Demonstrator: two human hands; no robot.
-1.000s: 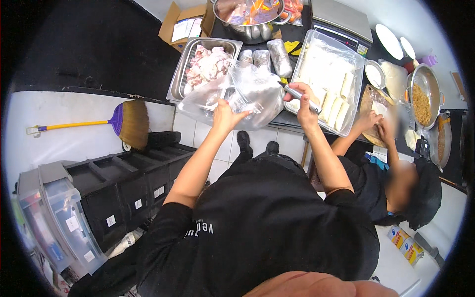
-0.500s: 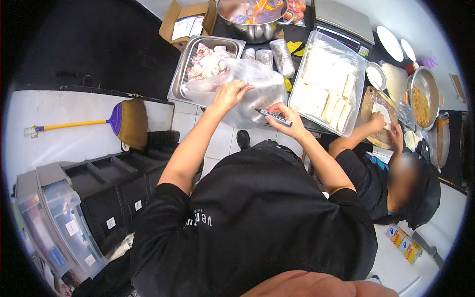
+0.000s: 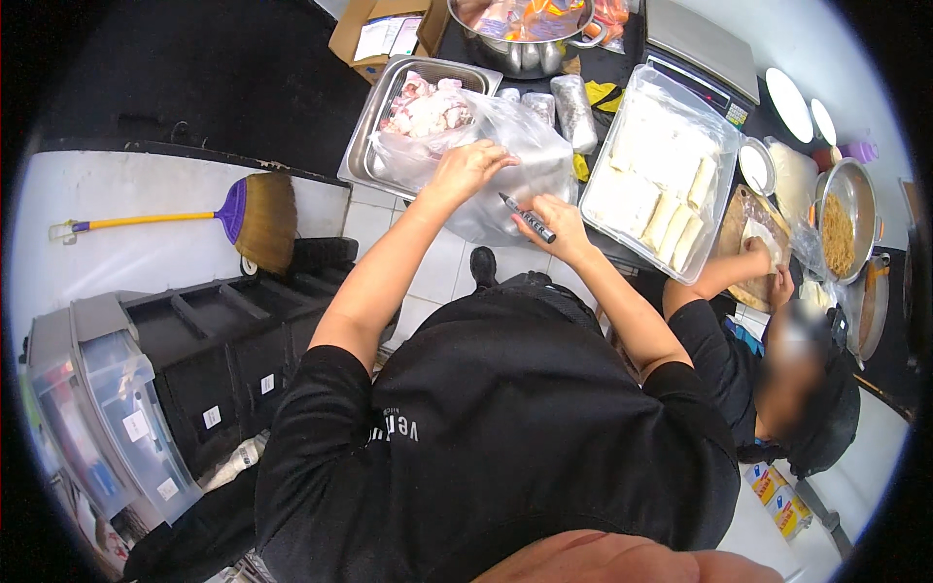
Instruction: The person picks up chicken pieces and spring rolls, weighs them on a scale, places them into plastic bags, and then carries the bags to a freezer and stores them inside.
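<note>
The left hand has its grip clamped on a crinkled, see-through plastic bag; the right hand clasps a slim grey marker. The bag overlaps a steel tray, open room below toward floor tiles.

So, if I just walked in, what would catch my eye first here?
Likely the middle: the left hand pinches a clear plastic bag while the right hand holds a marker. Beyond, a steel tray of raw meat sits left of a clear tub of pale rolls. At far left, a yellow-handled broom stands out against a white surface.
</note>
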